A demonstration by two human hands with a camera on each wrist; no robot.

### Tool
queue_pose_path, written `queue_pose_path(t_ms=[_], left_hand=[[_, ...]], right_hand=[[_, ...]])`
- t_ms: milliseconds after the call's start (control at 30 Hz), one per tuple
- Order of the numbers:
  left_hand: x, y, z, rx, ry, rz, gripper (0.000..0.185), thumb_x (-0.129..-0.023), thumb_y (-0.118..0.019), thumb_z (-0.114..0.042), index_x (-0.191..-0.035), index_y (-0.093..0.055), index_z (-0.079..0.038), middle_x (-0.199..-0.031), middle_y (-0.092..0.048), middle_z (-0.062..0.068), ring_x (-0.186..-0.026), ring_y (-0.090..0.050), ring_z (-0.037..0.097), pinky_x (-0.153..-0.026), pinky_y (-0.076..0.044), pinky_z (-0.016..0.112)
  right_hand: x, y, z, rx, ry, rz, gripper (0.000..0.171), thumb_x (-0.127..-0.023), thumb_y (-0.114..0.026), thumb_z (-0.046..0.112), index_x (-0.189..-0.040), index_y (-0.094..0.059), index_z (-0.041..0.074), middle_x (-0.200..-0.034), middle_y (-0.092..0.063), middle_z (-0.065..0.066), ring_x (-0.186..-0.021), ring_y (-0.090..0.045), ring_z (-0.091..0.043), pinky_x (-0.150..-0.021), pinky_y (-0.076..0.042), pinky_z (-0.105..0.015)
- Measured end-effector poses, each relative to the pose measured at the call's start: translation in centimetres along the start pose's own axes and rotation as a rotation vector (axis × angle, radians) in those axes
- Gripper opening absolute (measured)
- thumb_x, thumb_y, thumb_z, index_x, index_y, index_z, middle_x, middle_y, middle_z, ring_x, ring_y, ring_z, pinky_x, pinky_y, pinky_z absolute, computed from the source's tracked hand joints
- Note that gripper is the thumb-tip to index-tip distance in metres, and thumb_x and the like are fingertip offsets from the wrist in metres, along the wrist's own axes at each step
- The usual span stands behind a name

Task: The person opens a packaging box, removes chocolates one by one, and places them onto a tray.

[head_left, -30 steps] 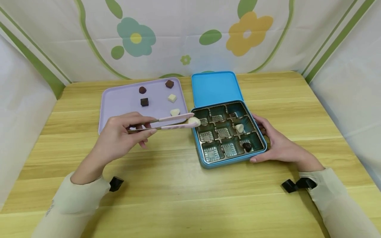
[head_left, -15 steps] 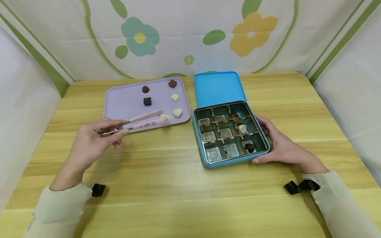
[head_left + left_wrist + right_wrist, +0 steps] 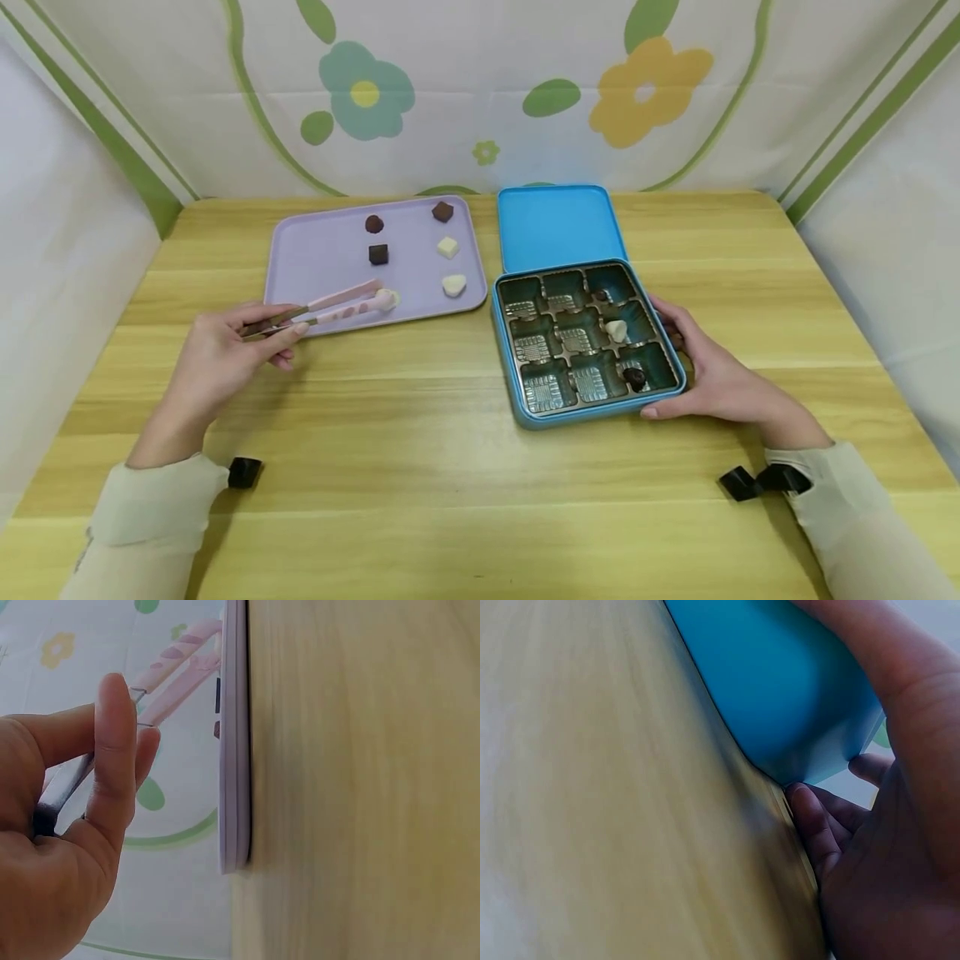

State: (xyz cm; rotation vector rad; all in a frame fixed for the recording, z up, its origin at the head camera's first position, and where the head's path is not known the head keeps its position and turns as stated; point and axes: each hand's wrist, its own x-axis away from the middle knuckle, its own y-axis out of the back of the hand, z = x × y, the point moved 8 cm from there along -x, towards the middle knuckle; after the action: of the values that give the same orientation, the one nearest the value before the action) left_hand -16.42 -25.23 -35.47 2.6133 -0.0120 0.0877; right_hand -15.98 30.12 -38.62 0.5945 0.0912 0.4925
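My left hand pinches a pair of pink-tipped tongs between thumb and fingers. The tong tips are low over the front part of the lilac tray, with a pale chocolate right at them. Also on the tray are a white chocolate, a cream square one and several brown ones, such as a dark cube. My right hand grips the right side and front corner of the blue tin. Three chocolates lie in the right column of its divided insert, among them a white one.
Behind the tin lies its bright blue lid, flat on the wooden table. A flower-printed cloth closes off the back of the table. Black camera mounts sit at both wrists.
My left hand has drawn the tongs and the pale chocolate back leftward from the tin's edge to over the tray. My right hand keeps its grip on the tin.
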Motion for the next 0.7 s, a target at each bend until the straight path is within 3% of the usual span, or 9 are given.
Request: queue_pose_path(t_ms=[333, 467, 700], left_hand=[[-0.2, 0.2, -0.1, -0.04, 0.046, 0.007, 0.042, -0.101, -0.079, -0.025, -0.134, -0.073, 0.001, -0.09, -0.076, -0.02, -0.064, -0.076, 0.01, -0.067, -0.062, 0.02], [-0.3, -0.2, -0.4, -0.023, 0.065, 0.013, 0.047, -0.1, -0.08, -0.028, -0.137, -0.071, 0.0, -0.093, -0.076, -0.019, -0.065, -0.076, 0.01, -0.067, -0.063, 0.021], [-1.4, -2.2, -2.0, -0.02, 0.0, 0.021, 0.04, -0.1, -0.08, -0.021, -0.135, -0.073, -0.002, -0.093, -0.073, -0.01, -0.063, -0.074, 0.009, -0.065, -0.065, 0.027]], right_hand=[[0.4, 0.0, -0.2, 0.02, -0.032, -0.013, 0.146, -0.066, -0.103, 0.003, -0.174, -0.01, 0.035, -0.163, -0.035, -0.008, -0.128, -0.045, -0.005, -0.096, -0.039, -0.007], [0.3, 0.1, -0.2, 0.023, -0.033, -0.011, 0.146, -0.066, -0.103, 0.004, -0.173, -0.01, 0.036, -0.161, -0.036, -0.004, -0.127, -0.044, -0.007, -0.096, -0.038, -0.009], [0.1, 0.0, -0.1, 0.012, -0.01, 0.002, 0.146, -0.065, -0.103, 0.003, -0.174, -0.01, 0.034, -0.159, -0.037, -0.004, -0.127, -0.045, -0.008, -0.096, -0.039, -0.009]])
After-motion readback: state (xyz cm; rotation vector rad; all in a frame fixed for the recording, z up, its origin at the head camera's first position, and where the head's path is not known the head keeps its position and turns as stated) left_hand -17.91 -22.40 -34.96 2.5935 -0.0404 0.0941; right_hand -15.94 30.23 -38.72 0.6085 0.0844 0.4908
